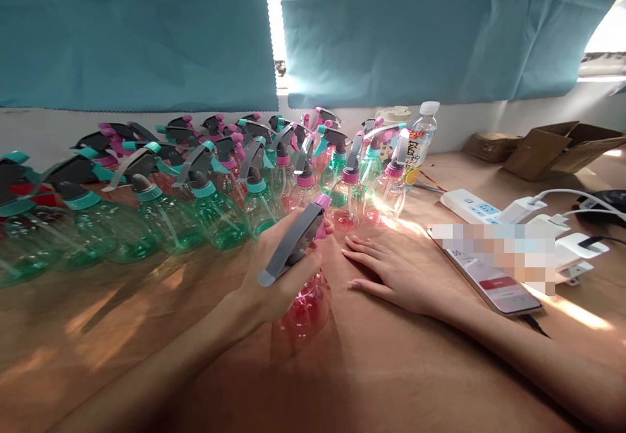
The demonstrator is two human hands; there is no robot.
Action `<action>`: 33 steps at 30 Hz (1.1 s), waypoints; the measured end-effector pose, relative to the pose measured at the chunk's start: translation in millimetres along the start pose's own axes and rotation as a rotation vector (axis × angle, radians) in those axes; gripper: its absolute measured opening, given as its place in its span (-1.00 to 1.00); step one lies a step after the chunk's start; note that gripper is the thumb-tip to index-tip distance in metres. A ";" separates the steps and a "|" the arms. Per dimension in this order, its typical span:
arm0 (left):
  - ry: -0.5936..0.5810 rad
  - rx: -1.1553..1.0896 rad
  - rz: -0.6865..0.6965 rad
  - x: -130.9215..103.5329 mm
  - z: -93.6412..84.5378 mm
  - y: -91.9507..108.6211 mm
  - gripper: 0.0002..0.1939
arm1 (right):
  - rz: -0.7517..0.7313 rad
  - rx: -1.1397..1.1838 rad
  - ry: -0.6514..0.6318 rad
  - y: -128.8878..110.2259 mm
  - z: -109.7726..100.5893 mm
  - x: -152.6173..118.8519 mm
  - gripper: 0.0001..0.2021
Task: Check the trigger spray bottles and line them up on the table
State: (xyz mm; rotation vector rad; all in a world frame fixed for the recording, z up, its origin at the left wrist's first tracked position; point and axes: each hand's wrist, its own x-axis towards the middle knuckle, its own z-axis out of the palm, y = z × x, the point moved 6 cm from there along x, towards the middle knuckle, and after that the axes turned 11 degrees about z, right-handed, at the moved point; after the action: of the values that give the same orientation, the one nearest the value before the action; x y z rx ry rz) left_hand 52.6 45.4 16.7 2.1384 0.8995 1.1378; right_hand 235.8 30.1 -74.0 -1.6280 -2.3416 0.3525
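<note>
Bottle of transparent red plastic point(306, 312): standing on brown tabletop point(401, 374), near the centre of the view. Body rounded and glossy, deeper red toward the base. Long, curved trigger head of grey plastic point(293, 247) on top, with pink nozzle point(321, 202) directed away from the wearer. Neck mostly hidden by the hand.

Left hand point(267, 273): grasping the bottle around the neck, beneath the trigger head; thumb across the near side, fingers around the far side, forearm extended from lower left. Right hand point(391, 276): released, resting palm down on the tabletop, fingers loosely spread, just beside the bottle and apart from it; forearm extended from lower right.

Beyond the left hand: row of transparent green spray bottles with turquoise collars point(220, 224). To the right of that row: transparent pink spray bottles with pink collars point(347, 214). To the right of the right hand: smartphone with lit screen point(503, 297), near white power strip point(462, 202). Farther back: brown cardboard box point(552, 152). Background: blue-green curtains point(415, 35).
</note>
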 end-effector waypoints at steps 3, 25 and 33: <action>0.003 -0.024 0.013 -1.5 2.2 0.0 -0.94 | -0.001 0.001 0.001 0.3 0.4 -0.1 -0.39; 0.002 -0.075 0.010 -1.0 3.6 4.9 -0.94 | -0.014 -0.003 0.015 1.3 1.5 -0.8 -0.38; 0.030 -0.086 0.009 -3.5 3.3 7.1 -0.96 | -0.023 0.001 0.028 0.7 0.5 -1.6 -0.39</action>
State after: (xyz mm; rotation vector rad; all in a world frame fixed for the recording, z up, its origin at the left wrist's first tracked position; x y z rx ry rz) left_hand 56.2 37.8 18.5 2.0630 0.8399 1.1938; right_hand 236.7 28.8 -74.8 -1.5941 -2.3373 0.3247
